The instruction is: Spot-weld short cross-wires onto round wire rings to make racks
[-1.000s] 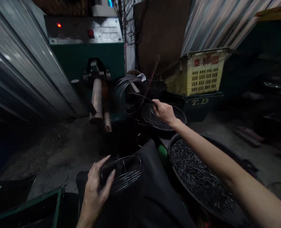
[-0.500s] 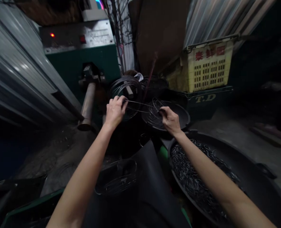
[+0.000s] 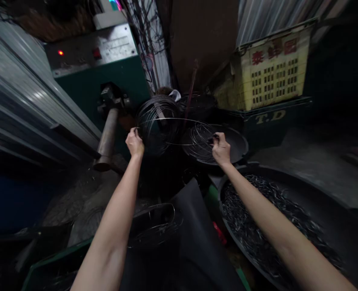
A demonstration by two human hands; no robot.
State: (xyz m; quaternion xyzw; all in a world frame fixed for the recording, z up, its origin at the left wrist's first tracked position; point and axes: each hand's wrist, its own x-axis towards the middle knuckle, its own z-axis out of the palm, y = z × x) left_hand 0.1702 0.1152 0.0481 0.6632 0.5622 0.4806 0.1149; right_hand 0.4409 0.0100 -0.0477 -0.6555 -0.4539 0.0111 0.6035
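Thin metal wire [image 3: 179,119] spans the space between my two hands in a bowed strand. My left hand [image 3: 135,142] is closed on the wire's left end, in front of a big wire coil [image 3: 147,109]. Closed at the right, my right hand [image 3: 221,148] grips a loose bundle of wire loops [image 3: 201,135]. Those loops hang over a round dark basin [image 3: 236,142]. Dark finger coverings seem to show at the fingertips of both hands, though the dim light hides detail.
A large black tub [image 3: 318,202] of short dark metal pieces lies beneath my right forearm. At the left stands a green machine [image 3: 78,87] with a protruding metal pipe [image 3: 109,133]. A yellow crate [image 3: 275,74] sits on a dark box [image 3: 287,129] at the back right.
My hands have moved farther apart, the left one going left and slightly down. The upper wire strand now bows upward in a longer arc between them. The view has shifted a little.
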